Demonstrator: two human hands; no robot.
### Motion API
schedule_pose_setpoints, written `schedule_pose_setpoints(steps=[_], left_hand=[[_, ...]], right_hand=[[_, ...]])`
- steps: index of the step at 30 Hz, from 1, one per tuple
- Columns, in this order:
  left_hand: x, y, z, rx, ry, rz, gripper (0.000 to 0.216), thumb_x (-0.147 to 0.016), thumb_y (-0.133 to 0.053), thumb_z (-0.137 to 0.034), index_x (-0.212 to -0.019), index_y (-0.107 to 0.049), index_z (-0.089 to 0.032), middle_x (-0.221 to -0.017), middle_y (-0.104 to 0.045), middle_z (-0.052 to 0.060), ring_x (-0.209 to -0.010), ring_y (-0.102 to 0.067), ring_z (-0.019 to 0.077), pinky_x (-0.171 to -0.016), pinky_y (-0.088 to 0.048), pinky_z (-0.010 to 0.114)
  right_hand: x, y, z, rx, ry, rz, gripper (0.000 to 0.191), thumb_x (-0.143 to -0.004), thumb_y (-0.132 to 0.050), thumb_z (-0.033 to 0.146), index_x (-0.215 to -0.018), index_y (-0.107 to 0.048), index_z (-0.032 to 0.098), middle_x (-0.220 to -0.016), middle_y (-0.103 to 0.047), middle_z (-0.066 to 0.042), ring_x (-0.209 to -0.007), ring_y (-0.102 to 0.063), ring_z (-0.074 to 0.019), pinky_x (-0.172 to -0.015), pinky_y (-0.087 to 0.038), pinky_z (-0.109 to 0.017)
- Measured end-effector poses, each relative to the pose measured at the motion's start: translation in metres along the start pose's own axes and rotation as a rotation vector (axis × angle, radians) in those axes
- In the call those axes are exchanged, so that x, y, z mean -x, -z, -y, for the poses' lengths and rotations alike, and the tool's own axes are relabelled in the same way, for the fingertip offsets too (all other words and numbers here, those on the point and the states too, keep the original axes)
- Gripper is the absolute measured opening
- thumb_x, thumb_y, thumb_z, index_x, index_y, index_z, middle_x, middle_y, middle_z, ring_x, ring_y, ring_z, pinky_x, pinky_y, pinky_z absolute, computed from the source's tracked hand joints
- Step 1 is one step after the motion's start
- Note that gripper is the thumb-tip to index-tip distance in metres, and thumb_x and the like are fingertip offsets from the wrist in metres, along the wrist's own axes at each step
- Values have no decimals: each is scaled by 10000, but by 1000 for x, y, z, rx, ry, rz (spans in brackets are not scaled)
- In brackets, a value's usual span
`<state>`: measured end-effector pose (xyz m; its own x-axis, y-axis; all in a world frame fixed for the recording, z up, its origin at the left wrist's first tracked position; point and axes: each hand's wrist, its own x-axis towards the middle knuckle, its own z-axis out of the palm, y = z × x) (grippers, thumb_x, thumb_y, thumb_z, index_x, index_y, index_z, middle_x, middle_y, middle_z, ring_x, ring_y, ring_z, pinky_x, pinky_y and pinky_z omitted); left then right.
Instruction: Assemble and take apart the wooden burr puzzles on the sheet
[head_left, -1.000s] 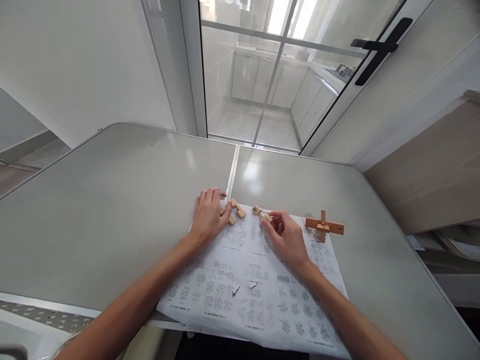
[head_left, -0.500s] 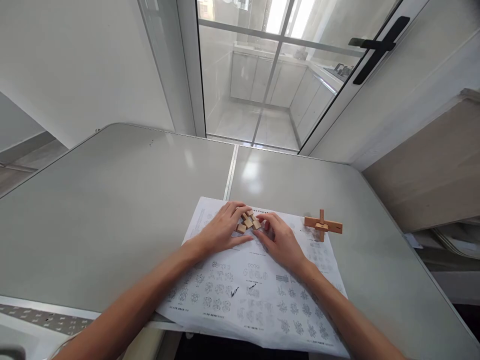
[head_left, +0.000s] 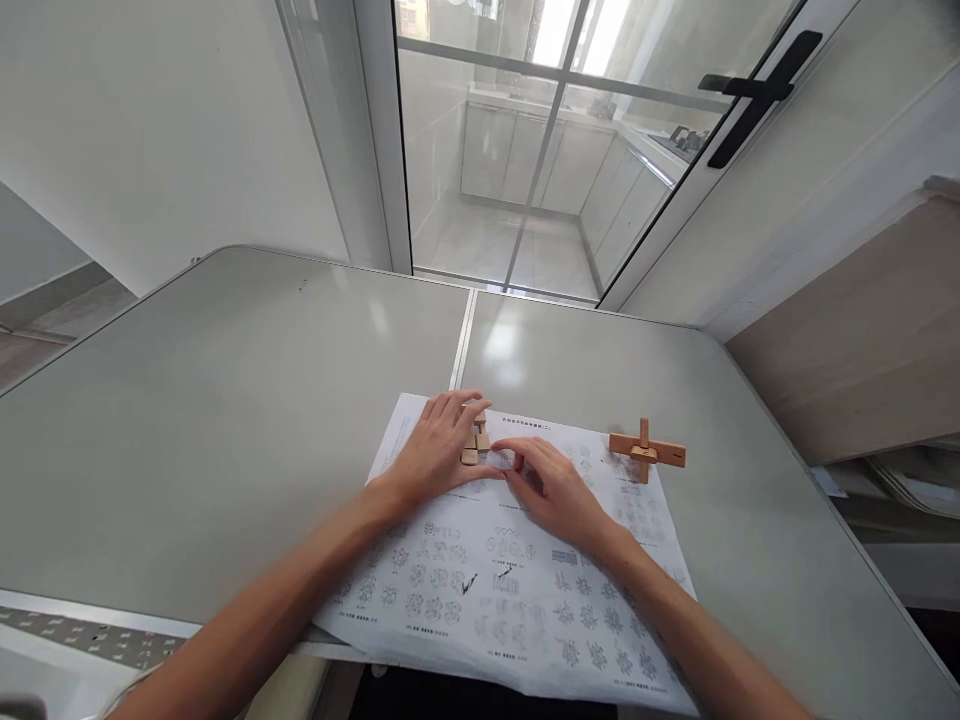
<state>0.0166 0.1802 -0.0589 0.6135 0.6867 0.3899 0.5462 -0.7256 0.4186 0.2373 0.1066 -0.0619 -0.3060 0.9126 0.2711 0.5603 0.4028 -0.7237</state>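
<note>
Small pale wooden puzzle pieces (head_left: 481, 442) lie together near the top of a printed instruction sheet (head_left: 517, 560). My left hand (head_left: 437, 446) curves around their left side, fingers stretched past the far side and thumb reaching out in front. Part of the pieces is hidden behind it. Just to the right, my right hand (head_left: 553, 488) has its fingers bent, with a gap between index finger and thumb. Its index fingertip is close beside the pieces, and I see nothing held in it. The two thumbs are near each other.
An assembled wooden cross-shaped puzzle (head_left: 645, 452) rests at the sheet's right edge. The grey table (head_left: 225, 400) has a seam (head_left: 463, 340) running away from me. Beyond its far edge is a glass door (head_left: 525, 150) with a black handle (head_left: 761, 95).
The small wooden pieces have shifted left and now sit closer together against my left hand. My right fingertips have moved slightly left and down. The cross-shaped puzzle stays put.
</note>
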Motion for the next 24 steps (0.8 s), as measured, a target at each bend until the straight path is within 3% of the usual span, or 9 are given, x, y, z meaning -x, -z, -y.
schedule_pose_setpoints(steps=[3, 8, 14, 17, 19, 24], left_hand=[[0, -2, 2, -8, 38, -7, 696, -894, -750, -582, -1446, -472, -262, -1465, -551, 161, -1371, -520, 364, -1145, -428, 570], [0, -3, 2, -27, 22, 32, 360, -985, -661, -448, -1308, -616, -295, -1388, -619, 95, -1329, -542, 315, -1144, -438, 539], [-1, -1, 5, -126, 158, -31, 316, -956, -702, -425, -1219, -667, -255, -1309, -651, 107, -1247, -570, 328, -1041, -496, 516], [-1, 0, 10, -194, 252, -71, 321, -953, -703, -416, -1212, -662, -230, -1292, -643, 129, -1219, -571, 345, -1028, -485, 530], [0, 0, 13, -224, 291, -90, 328, -966, -676, -422, -1222, -651, -220, -1279, -640, 144, -1207, -565, 360, -1021, -476, 543], [0, 1, 14, -271, 278, -124, 412, -987, -637, -426, -1308, -577, -176, -1391, -581, 203, -1310, -499, 407, -1071, -434, 587]], right_hand=[[0, 0, 1, -33, -42, -5, 288, -1050, -518, 281, -1302, -658, 288, -1021, -696, -84, -898, -643, -252, -743, -559, -385], [1, 0, 2, -54, -47, -14, 272, -1050, -501, 283, -1281, -645, 285, -1163, -699, -92, -880, -637, -230, -749, -556, -379], [1, -2, 0, -214, -176, -89, 237, -1039, -541, 345, -1227, -660, 262, -1132, -723, -75, -783, -614, -188, -697, -531, -345], [-2, 2, -7, -447, -312, -193, 266, -1002, -615, 440, -1178, -674, 250, -1085, -724, -67, -741, -593, -171, -681, -523, -334], [-5, 8, -12, -721, -386, -241, 328, -975, -644, 518, -1162, -682, 251, -1073, -702, -62, -696, -564, -158, -643, -517, -326], [-8, 26, -23, -1269, -497, -377, 611, -960, -453, 788, -1068, -711, 246, -901, -626, -49, -600, -459, -154, -471, -426, -286]])
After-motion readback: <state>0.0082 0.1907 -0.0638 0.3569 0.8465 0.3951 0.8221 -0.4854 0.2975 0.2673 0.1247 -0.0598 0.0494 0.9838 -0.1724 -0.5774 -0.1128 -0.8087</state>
